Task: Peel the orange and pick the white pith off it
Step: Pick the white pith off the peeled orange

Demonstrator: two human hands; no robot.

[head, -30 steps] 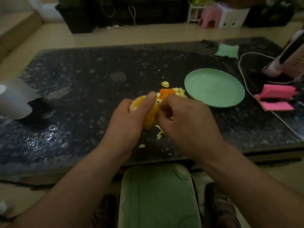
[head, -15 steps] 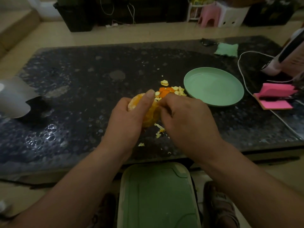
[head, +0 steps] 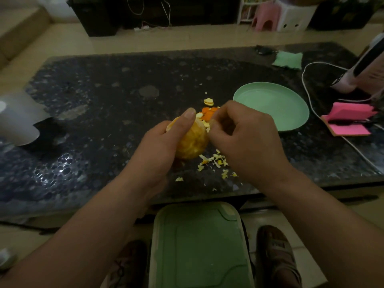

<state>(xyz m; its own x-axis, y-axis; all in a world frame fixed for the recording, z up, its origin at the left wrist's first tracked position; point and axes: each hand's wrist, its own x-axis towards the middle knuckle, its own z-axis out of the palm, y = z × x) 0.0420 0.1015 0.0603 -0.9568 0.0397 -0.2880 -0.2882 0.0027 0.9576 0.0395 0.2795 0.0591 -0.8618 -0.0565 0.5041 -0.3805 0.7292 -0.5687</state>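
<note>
Orange (head: 194, 142), already bare of rind, sits in the left hand (head: 158, 146) above the near middle of the dark speckled table (head: 104, 86). The thumb lies over its top, and the hand hides its left half. The right hand (head: 247, 142) is curled at the fruit's 2 o'clock edge with its fingertips bunched together. Whether they nip a strand of pith cannot be told through the blur.

Pith scraps (head: 216, 162) litter the table at the orange's 5 o'clock. Peel pieces (head: 207, 113) lie at 12 o'clock, partly behind the right knuckles. A green plate (head: 276, 109) sits at 2 o'clock. A pink notepad (head: 349, 123) lies at 3 o'clock, with a white cable (head: 306, 88) looping beside it. A green cloth (head: 287, 60) lies farther off at 1 o'clock, and a pale sheet (head: 18, 119) at 9 o'clock. At 6 o'clock, below the table edge, a green plastic stool (head: 199, 246) stands beside a sandalled foot (head: 276, 254).
</note>
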